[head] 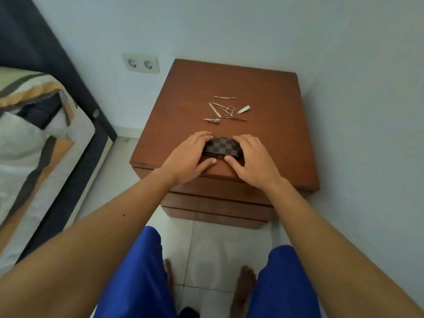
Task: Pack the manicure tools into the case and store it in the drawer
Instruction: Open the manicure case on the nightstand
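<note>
Gripping the checkered manicure case (222, 146) at each short end, the left hand (191, 157) and right hand (250, 160) hold it crosswise near the bench (275, 134) front edge, fingers curled round it, the loose manicure tools (226, 110) lying just beyond.
</note>
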Demonstrator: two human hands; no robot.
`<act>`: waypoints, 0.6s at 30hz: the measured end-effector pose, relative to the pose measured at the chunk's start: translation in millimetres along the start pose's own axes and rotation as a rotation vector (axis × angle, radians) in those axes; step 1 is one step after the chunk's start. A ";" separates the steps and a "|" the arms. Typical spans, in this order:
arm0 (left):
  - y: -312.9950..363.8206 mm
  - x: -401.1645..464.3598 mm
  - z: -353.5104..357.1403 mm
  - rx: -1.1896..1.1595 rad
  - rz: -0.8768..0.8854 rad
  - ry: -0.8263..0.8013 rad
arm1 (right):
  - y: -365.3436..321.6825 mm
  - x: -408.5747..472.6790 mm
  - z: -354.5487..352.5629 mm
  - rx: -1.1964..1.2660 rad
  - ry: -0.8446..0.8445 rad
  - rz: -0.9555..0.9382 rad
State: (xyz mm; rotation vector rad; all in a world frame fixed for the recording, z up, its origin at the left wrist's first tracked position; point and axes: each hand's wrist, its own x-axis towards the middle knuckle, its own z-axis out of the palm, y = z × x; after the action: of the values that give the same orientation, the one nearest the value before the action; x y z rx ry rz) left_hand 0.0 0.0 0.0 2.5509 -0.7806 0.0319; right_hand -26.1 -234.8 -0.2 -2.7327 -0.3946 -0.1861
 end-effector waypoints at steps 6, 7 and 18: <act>-6.7 14.4 -7.1 -0.019 -0.060 -0.032 | 0.6 -2.4 -4.1 0.023 -0.010 -0.005; -9.1 17.0 -7.8 -0.014 -0.045 -0.040 | 2.0 -1.4 -5.3 0.026 -0.017 -0.008; -22.8 23.4 -1.7 -0.312 -0.156 0.029 | 12.7 13.0 -20.4 0.134 0.035 0.006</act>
State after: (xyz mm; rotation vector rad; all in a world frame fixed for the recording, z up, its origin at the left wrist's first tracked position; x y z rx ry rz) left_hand 32.0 5.2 -4.7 2.2995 -0.5273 -0.0959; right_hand -11.5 -250.7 16.6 -2.5951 -0.3756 -0.1985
